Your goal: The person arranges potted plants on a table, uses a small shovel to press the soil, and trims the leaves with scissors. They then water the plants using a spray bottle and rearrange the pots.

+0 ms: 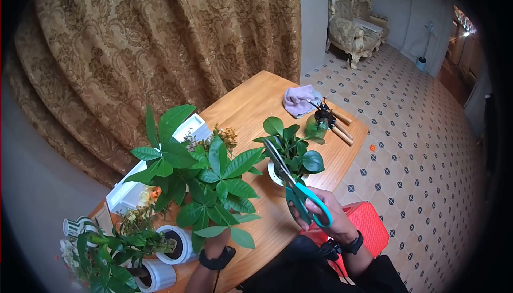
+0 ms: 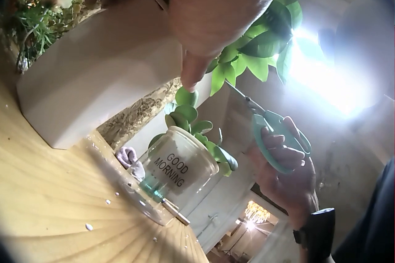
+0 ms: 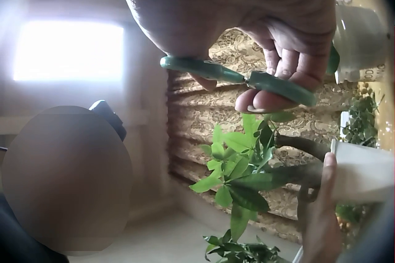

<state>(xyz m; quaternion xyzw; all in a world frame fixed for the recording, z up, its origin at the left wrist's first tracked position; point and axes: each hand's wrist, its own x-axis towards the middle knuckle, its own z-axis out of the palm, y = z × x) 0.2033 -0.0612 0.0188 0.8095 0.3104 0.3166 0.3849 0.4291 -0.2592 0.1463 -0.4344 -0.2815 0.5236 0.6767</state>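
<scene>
While my right hand [image 1: 339,218] curls fingers through loops of teal-handled scissors [image 1: 288,179], raised over bench [image 1: 235,111] near small potted plant [image 1: 312,161], left hand [image 2: 210,4] grips pale pot [image 2: 99,75] of leafy plant [image 1: 216,156], fingers bent at rim.

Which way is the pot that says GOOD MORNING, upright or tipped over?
Upright. The pot has its base down at the table, and leaves rise from its top.
</scene>
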